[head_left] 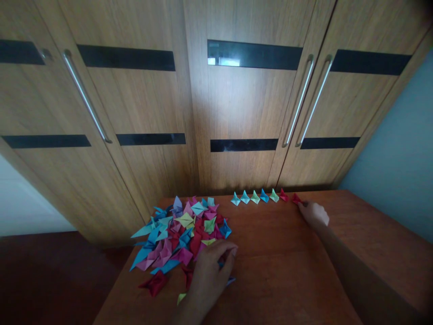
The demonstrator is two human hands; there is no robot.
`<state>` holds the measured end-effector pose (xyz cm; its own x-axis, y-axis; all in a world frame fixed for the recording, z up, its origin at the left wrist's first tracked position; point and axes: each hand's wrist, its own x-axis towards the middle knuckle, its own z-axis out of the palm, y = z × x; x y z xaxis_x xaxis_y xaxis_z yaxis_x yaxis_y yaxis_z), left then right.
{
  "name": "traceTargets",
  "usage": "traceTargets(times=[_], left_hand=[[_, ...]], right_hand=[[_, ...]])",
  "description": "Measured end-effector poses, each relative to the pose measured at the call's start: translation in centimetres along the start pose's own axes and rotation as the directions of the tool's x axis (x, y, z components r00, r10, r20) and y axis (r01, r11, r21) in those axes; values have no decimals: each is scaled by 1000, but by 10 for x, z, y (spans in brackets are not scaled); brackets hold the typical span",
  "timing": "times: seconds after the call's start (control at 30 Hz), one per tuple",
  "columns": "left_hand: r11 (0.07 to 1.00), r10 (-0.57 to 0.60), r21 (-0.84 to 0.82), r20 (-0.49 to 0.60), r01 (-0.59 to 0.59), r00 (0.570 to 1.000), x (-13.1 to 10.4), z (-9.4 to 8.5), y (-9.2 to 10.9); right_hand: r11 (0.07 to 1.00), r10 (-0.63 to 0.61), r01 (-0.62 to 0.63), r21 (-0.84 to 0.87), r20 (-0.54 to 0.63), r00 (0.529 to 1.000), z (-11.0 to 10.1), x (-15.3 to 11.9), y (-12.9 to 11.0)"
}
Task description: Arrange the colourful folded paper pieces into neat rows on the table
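Observation:
Several folded paper pieces in blue, pink, red, yellow and green lie in a pile [189,234] on the left of the brown table [270,271]. My left hand [213,271] is over the pile's front right edge, fingers curled; what it holds, if anything, is hidden. Along the table's far edge stands a row of small folded pieces [255,197], pale blue, green, blue and red. At the row's right end, my right hand [314,213] pinches a red folded piece [296,198], a small gap from the red piece [283,195] beside it.
Wooden cabinet doors [237,104] with metal handles [84,97] and dark strips rise behind the table's far edge. A blue-green wall [392,149] is at the right. Dark floor [50,280] shows at the lower left.

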<state>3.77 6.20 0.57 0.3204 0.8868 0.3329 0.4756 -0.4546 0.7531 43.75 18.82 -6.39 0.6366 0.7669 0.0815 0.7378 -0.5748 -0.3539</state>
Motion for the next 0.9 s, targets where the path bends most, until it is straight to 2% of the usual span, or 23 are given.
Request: traceTargets(times=[0.13, 0.3, 0.9], left_hand=[[999, -48, -21, 8, 48, 999, 0, 1, 0], [996, -75, -36, 16, 76, 997, 0, -1, 3], [998, -48, 35, 7, 48, 999, 1, -3, -2]], right_hand=[[999, -5, 6, -39, 11, 1000, 4, 8, -11], [997, 11, -11, -70, 4, 1000, 10, 11, -12], [997, -6, 7, -73, 12, 1000, 12, 8, -10]])
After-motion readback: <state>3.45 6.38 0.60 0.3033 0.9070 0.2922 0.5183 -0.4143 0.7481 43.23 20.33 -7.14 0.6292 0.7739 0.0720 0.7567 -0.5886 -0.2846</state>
